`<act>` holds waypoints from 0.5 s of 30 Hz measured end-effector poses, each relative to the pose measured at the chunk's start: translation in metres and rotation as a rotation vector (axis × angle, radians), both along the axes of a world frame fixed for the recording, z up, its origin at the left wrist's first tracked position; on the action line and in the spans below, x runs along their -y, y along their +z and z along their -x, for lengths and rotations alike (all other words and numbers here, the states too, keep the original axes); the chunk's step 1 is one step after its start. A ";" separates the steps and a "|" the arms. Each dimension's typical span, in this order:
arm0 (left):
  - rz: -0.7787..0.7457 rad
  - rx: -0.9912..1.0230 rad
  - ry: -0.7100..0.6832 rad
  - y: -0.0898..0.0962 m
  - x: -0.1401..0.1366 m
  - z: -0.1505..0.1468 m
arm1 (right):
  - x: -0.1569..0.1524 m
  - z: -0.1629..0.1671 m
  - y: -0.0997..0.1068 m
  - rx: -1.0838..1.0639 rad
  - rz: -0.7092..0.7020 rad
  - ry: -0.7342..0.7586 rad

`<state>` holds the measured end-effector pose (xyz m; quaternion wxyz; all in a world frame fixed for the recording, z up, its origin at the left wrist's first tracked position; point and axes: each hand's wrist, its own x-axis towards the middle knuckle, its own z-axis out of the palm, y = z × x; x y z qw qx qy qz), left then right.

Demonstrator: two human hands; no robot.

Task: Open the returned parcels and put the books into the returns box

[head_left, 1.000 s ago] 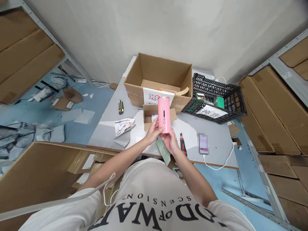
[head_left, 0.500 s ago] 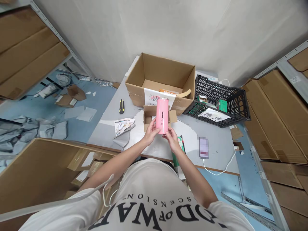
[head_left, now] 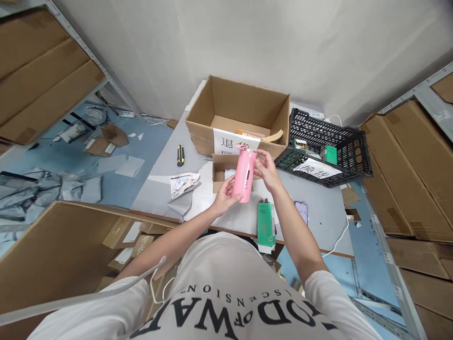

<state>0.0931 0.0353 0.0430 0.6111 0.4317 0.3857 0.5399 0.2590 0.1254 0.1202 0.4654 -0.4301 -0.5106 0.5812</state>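
left hand (head_left: 227, 196) curled round lower pink tumbler (head_left: 244, 179) above table (head_left: 157, 163), top leaning toward one o'clock; green box (head_left: 265, 224) at five o'clock; right hand (head_left: 268, 174) just shifted up to two o'clock, half-curled by lid (head_left: 247, 148), contact unclear; left now seemingly bears weight, freeing right.

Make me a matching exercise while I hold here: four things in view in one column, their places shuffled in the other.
1. Pink tumbler
2. Green carton
3. Yellow-and-black cutter
4. Black crate

A. Right of the large open box
B. At the near edge of the table
C. In the left hand
D. Left of the small open box

Pairs: 1-C, 2-B, 3-D, 4-A
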 end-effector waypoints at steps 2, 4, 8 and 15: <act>0.006 -0.008 0.001 0.000 0.003 0.000 | 0.000 0.003 0.003 0.001 0.030 -0.007; 0.023 -0.025 0.002 0.000 0.006 0.000 | 0.000 0.004 0.003 0.007 0.050 -0.029; 0.068 0.039 0.024 0.004 0.013 0.000 | 0.001 0.003 -0.001 -0.056 0.098 -0.108; 0.534 0.572 -0.438 0.023 0.030 0.000 | 0.009 -0.001 -0.016 -0.428 0.087 -0.180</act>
